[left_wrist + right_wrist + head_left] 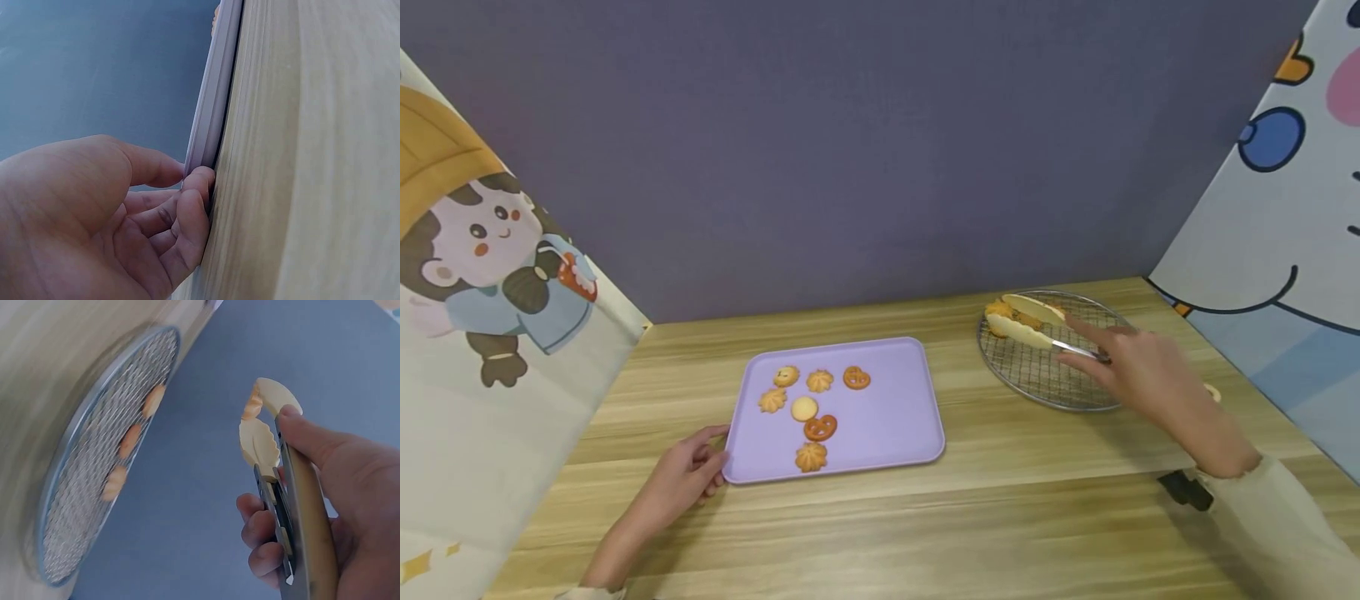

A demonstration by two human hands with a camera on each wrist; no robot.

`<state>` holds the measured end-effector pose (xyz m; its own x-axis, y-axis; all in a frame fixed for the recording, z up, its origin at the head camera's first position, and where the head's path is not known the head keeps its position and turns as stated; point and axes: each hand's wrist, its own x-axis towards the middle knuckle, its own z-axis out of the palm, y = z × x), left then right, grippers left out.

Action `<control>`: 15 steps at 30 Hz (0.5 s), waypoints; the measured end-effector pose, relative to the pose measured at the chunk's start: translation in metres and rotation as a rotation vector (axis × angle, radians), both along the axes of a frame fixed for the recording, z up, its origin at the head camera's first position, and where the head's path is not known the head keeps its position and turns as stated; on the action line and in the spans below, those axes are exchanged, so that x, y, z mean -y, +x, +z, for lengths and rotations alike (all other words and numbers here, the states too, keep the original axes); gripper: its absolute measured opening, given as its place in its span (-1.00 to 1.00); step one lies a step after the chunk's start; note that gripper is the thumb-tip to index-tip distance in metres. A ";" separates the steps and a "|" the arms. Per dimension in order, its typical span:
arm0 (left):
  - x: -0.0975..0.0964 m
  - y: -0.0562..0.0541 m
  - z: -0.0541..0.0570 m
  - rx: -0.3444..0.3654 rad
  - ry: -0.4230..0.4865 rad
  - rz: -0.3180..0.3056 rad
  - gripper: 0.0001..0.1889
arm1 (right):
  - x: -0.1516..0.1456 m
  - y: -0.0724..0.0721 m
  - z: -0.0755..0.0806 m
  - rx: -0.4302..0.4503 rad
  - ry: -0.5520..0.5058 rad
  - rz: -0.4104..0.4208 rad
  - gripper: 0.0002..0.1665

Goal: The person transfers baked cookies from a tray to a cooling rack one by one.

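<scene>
My left hand (681,471) pinches the near left corner of a lilac tray (887,425), thumb at the rim and fingers curled against its side in the left wrist view. Several biscuits lie on the tray, among them a round plain one (804,408), flower-shaped ones and two pretzel-shaped ones (820,428). My right hand (1157,383) grips metal tongs (1022,332) with cream tips. Between those tips a golden biscuit (252,406) is held, raised off the round wire rack (1052,383). Three biscuits (130,440) lie in a row on the rack in the right wrist view.
The wooden table (1000,533) carries tray and rack, with a strip of bare wood between them. A grey-purple panel (880,167) stands along the back. Cartoon-printed panels (497,333) close off both sides. A small black object (1186,490) shows beside the right sleeve.
</scene>
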<state>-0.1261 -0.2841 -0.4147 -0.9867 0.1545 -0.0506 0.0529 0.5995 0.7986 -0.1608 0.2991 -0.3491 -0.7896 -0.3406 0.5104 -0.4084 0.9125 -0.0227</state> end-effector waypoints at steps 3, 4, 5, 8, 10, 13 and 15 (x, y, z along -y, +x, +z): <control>0.000 0.000 0.000 0.006 0.002 0.004 -0.55 | -0.011 -0.005 -0.004 0.011 -0.003 -0.022 -0.32; 0.000 0.000 0.000 0.007 0.003 0.005 -0.55 | -0.014 -0.007 -0.005 0.007 -0.001 -0.025 -0.32; 0.000 0.000 0.000 0.004 0.004 0.000 -0.54 | -0.017 -0.008 -0.006 0.004 0.002 -0.029 -0.31; 0.000 0.001 0.000 -0.003 0.010 -0.012 -0.53 | -0.027 -0.012 -0.008 0.008 0.004 -0.053 -0.30; 0.000 0.000 0.000 -0.002 0.014 -0.013 -0.53 | -0.033 -0.014 -0.008 0.027 -0.001 -0.085 -0.28; 0.000 0.000 0.000 0.012 0.011 -0.006 -0.54 | -0.043 -0.016 -0.009 0.079 -0.024 -0.135 -0.25; 0.001 0.000 0.000 0.018 0.006 -0.002 -0.54 | -0.049 -0.017 -0.010 0.100 -0.032 -0.156 -0.24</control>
<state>-0.1260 -0.2847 -0.4151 -0.9854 0.1564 -0.0679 0.0391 0.5948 0.8029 -0.1773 0.3479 -0.3593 -0.8788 -0.1952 0.4354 -0.2567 0.9626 -0.0864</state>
